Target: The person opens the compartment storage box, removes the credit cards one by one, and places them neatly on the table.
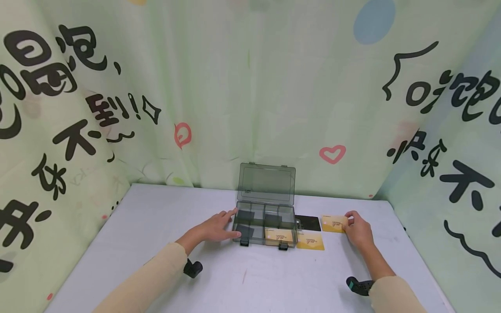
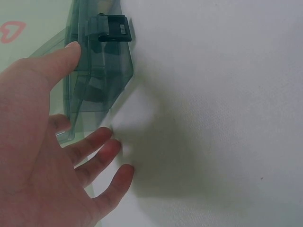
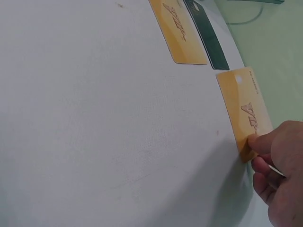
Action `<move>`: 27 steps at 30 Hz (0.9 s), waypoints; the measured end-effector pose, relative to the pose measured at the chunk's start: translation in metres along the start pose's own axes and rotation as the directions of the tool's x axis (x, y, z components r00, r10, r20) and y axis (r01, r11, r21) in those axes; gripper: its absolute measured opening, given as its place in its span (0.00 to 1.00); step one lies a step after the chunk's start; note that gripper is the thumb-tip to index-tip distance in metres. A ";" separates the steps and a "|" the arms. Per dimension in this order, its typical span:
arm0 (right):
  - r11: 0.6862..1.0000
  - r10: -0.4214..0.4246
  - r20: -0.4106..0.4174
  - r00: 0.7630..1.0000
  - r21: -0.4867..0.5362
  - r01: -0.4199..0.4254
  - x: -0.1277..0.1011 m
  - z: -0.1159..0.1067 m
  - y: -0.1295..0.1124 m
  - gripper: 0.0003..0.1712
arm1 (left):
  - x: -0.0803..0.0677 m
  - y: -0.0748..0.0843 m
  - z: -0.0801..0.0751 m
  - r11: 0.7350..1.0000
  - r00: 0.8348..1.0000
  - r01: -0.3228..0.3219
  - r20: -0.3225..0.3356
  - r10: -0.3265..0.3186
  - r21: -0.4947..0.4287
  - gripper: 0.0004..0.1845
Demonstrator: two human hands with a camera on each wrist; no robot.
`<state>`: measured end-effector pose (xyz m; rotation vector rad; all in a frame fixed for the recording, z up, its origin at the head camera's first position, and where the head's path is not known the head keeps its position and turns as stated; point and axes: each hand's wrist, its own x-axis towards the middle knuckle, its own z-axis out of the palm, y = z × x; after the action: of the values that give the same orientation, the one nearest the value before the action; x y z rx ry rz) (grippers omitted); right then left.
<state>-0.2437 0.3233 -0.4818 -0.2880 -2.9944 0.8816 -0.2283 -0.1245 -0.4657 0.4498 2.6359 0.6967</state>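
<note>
The left side of the clear organizer box (image 1: pixel 265 226) is being touched by the left hand (image 1: pixel 217 228), fingers straight and spread apart, nothing being gripped; in the left wrist view the thumb and fingers (image 2: pixel 102 142) are being laid against the smoky plastic wall (image 2: pixel 90 71) beside the front latch (image 2: pixel 110 28)

The box is being kept on the white table (image 1: pixel 156 226), near the middle toward the back, lid (image 1: pixel 266 183) being stood upright at the rear. A gold card (image 1: pixel 278 235) is being held in the front right compartment; dark cards (image 1: pixel 244 221) are being shown in the left compartments, count not clear

The right hand (image 1: pixel 358 230) is being closed on the near end of another gold card (image 1: pixel 334 223), pinched between thumb and fingertips (image 3: pixel 265 165); in the right wrist view the card (image 3: pixel 245 113) is being seen lying flat on the table, well right of the box

Between box and held card: a black card (image 1: pixel 308 223) is being left just beside the box's right wall, and a third gold card (image 1: pixel 310 241) is being left in front of it, flat on the table, apart from the pinched one

A green printed curtain (image 1: pixel 250 87) is being hung behind and around the table
</note>
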 end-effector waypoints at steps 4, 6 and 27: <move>0.999 -0.032 -0.007 0.999 -0.016 0.031 0.003 0.002 0.002 0.18 | -0.001 0.000 -0.001 1.000 1.000 0.006 0.000 -0.006 -0.003 0.45; 0.999 -0.041 -0.008 0.999 -0.033 0.041 0.003 0.001 0.003 0.18 | -0.001 0.000 -0.001 1.000 1.000 0.006 0.001 -0.006 -0.005 0.45; 1.000 -0.030 0.018 0.999 0.004 0.030 -0.003 0.006 -0.003 0.15 | 0.001 -0.003 0.000 1.000 1.000 -0.005 0.010 0.005 -0.018 0.45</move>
<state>-0.2420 0.3175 -0.4853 -0.2349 -3.0051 0.8916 -0.2296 -0.1262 -0.4679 0.4539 2.6175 0.7176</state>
